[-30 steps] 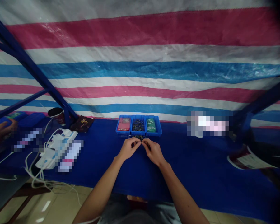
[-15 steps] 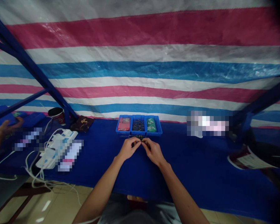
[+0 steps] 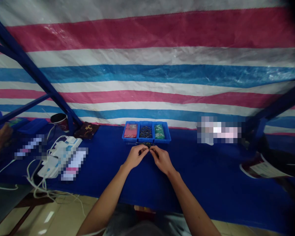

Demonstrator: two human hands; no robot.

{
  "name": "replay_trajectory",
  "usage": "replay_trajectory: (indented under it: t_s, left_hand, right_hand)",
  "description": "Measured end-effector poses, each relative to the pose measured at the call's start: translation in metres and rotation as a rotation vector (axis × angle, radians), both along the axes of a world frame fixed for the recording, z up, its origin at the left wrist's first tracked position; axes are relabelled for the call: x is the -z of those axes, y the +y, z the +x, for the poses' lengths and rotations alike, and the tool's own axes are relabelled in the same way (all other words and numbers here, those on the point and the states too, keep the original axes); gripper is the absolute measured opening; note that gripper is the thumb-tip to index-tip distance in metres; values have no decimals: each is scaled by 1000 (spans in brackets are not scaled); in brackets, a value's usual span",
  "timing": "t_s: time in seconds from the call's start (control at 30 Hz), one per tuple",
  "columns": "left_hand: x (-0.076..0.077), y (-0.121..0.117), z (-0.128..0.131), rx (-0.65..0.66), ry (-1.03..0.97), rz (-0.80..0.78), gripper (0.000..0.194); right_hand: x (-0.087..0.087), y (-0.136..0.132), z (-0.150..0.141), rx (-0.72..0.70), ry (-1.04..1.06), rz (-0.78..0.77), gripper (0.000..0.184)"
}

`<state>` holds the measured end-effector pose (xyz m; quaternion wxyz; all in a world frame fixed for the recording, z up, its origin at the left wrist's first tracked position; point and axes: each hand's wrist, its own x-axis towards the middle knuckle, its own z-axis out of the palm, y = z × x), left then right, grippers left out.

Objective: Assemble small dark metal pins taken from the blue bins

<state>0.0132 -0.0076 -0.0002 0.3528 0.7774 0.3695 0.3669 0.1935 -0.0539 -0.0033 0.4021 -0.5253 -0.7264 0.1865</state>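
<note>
Mid-frame, the left hand (image 3: pixel 137 157) and right hand (image 3: pixel 162 159) nearly meet, thumbs and fingers pinched, seemingly on a small piece (image 3: pixel 149 149) too tiny to make out; an uneven squeeze could flick it onto the desk (image 3: pixel 147 180). Just above in the frame lies a loose pile of thin dark pieces (image 3: pixel 145 144), which a nudge could scatter; beyond, bumped blue bins (image 3: pixel 146 140) could spill.

The left hand (image 3: pixel 134 157) and right hand (image 3: pixel 161 159) come together, fingertips pinched, over a blue table (image 3: pixel 199 183), just beside a pile of screws (image 3: pixel 145 144). Behind it stand three blue bins (image 3: pixel 146 140), side by side.
</note>
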Motion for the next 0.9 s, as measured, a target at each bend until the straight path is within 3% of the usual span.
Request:
replay_trajectory:
  t_s: [0.9]
  left_hand:
    - [1, 0, 0, 4, -1, -24, 25]
  right_hand:
    - [1, 0, 0, -1, 6, 1, 21]
